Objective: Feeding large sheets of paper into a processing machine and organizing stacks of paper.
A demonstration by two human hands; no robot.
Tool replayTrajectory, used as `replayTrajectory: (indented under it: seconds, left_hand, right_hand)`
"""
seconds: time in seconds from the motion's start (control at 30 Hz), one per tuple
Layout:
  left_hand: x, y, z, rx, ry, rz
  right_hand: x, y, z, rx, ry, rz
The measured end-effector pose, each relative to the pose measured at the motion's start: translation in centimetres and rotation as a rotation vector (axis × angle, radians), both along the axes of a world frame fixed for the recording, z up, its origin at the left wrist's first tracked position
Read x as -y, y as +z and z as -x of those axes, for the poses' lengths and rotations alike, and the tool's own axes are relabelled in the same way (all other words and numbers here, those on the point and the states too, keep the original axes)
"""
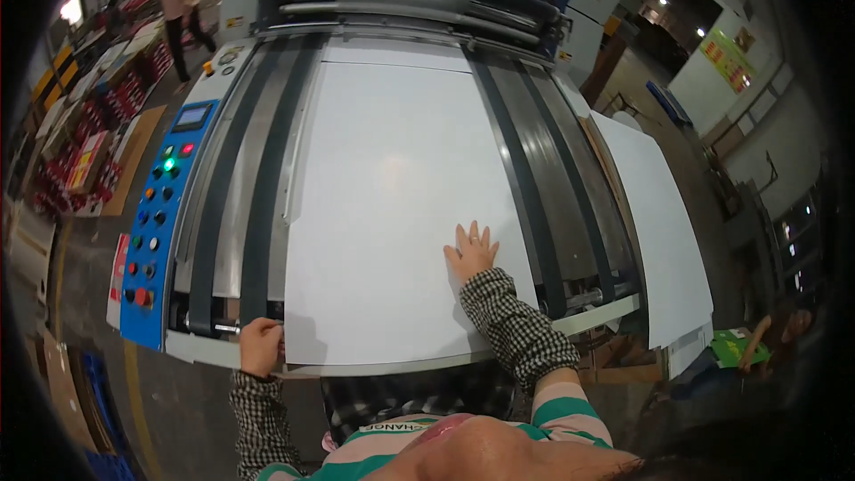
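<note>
A large white sheet lies lengthwise on the dark belts of a feeding machine. My right hand rests flat on its right part, fingers spread, with nothing held. At the sheet's near left corner is my left hand, its fingers curled in beside the sheet's edge. Whether those fingers pinch the edge is hidden. Beyond the far edge of this sheet, another white sheet reaches toward the rollers.
A blue control panel with buttons runs along the machine's left side. To the right stands a stack of white sheets. A person in a blue cap is at the far left; another person's arm shows at the lower right, by a green item.
</note>
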State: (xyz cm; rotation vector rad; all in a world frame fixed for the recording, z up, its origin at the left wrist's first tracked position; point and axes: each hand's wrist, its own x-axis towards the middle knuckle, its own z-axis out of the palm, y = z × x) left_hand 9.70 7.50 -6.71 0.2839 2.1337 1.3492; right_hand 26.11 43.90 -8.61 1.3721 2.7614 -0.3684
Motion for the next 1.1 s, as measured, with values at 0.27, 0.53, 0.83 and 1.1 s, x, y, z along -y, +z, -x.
replayTrajectory:
  seconds: [0.27,0.53,0.83,1.1]
  left_hand:
    - [-11.7,1.6,-2.9,-0.213,-0.029,-0.303]
    - [-12.7,-1.1,-2.9,-0.214,-0.233,-0.067]
    - [-20.5,0.9,-10.3,-0.146,-0.56,-0.093]
    - [-23.0,2.1,-22.3,0.122,-1.0,-0.217]
  right_hand:
    - [-6.6,-3.9,1.6,-0.977,0.256,-0.096]
    - [-18.7,0.5,-26.0,-0.255,-0.49,-0.876]
    - [-18.5,8.4,-40.4,0.272,-0.964,0.257]
    - [-15.3,-7.7,-32.4,-0.358,-1.106,-0.419]
